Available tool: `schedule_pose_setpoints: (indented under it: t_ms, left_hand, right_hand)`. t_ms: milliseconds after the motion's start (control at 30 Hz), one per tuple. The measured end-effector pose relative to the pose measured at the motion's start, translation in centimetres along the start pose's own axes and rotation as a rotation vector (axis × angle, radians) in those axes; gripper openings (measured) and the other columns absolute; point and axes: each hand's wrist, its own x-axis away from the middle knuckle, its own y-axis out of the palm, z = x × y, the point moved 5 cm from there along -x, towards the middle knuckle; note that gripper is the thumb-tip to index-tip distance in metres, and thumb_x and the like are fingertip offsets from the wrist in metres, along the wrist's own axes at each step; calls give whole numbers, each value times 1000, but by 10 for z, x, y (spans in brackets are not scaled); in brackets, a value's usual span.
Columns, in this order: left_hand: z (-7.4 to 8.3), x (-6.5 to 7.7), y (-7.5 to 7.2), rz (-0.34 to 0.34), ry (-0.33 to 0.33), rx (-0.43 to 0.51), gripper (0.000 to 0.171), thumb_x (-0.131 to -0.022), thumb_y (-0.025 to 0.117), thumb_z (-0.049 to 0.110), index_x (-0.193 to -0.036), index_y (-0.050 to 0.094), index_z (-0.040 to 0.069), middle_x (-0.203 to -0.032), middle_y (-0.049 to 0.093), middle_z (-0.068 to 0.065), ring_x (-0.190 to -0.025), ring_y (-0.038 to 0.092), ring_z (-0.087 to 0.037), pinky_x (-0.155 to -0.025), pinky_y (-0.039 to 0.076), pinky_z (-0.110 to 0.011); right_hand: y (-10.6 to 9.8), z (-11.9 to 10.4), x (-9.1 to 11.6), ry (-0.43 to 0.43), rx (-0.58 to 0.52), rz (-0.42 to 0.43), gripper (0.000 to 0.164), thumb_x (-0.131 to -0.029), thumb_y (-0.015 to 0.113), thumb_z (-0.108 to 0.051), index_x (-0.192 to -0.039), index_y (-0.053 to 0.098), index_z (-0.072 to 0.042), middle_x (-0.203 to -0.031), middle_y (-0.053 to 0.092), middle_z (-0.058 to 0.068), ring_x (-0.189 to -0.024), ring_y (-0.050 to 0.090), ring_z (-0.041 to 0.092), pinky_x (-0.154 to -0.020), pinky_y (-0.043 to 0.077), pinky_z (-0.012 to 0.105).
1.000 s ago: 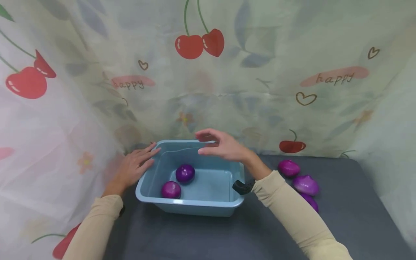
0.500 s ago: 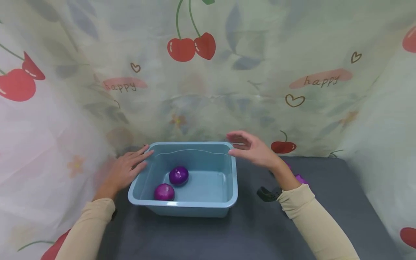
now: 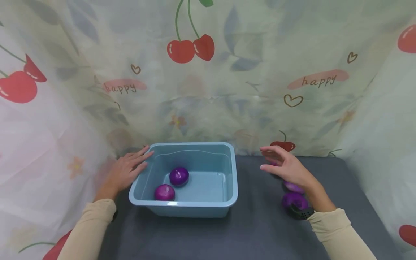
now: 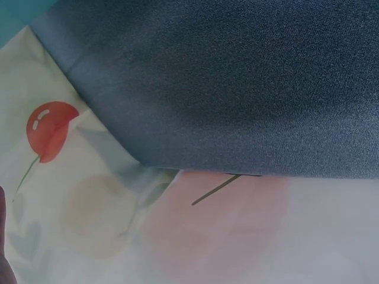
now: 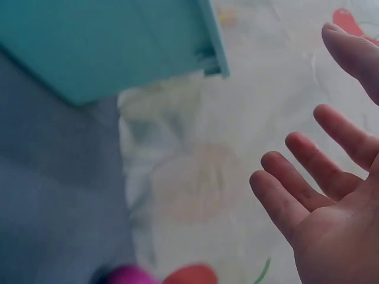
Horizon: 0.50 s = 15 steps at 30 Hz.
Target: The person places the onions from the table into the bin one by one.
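Observation:
A light blue plastic tub holds two round purple onions, a darker one and a lighter one. My left hand rests on the tub's left rim with fingers extended; only a sliver of it shows in the left wrist view. Right of the tub, my right hand hovers above a row of onions, thumb and fingers apart and holding nothing. The nearest onion lies partly behind a black wrist strap, while the middle onion and the far one are mostly covered by the hand.
A dark grey cloth covers the table. Pale curtains printed with cherries stand close behind and at both sides. In the right wrist view, the tub's outer wall is at upper left and an onion shows at the bottom.
My right hand has moved from above the tub out to the right, over the onions there. The left hand stays on the rim. The head view has shifted slightly.

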Motion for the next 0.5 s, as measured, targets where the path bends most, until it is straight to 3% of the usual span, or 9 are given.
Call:
schedule_pose_setpoints:
  t_ms: [133,200,267,333,433,500]
  left_hand:
    - [2,-1,0,2,1,7,52,-106,47,42,-157,38,37,-168,32,2,-145,43,-43,-114,32,-70]
    - [2,-1,-1,3,5,11,52,-106,47,41,-157,39,36,-168,32,1,-145,43,-43,-114,32,-70]
    - [3,-1,-2,6,9,16,51,-107,48,40,-157,40,34,-168,33,-1,-145,43,-43,-114,32,-69]
    - [4,-1,-2,10,10,16,51,-107,48,39,-157,41,33,-168,33,-2,-144,43,-44,-114,32,-70]
    - [5,0,-2,12,11,5,51,-107,47,38,-157,40,32,-168,34,-3,-143,44,-44,-111,34,-71]
    - [5,0,-1,13,8,-6,52,-107,47,39,-157,39,33,-168,34,-3,-142,45,-44,-110,35,-72]
  right_hand:
    - [-9,22,22,56,33,18,59,-93,75,-31,-146,50,-22,-153,50,8,-134,59,15,-86,55,19]
    - [-13,32,33,73,49,25,58,-94,75,-30,-145,50,-21,-153,50,10,-127,60,2,-82,57,22]
    - [-17,43,43,91,54,36,57,-94,75,-29,-145,51,-20,-152,50,12,-123,59,-1,-81,57,22]
    - [-19,53,52,102,71,54,57,-94,75,-29,-145,51,-16,-151,51,15,-127,61,8,-88,56,20]
    - [-21,66,65,130,92,69,56,-95,74,-30,-144,52,-13,-149,52,18,-130,60,32,-90,55,17]
    - [-21,74,73,154,91,71,55,-94,74,-31,-142,54,-11,-147,54,19,-129,61,36,-89,55,17]
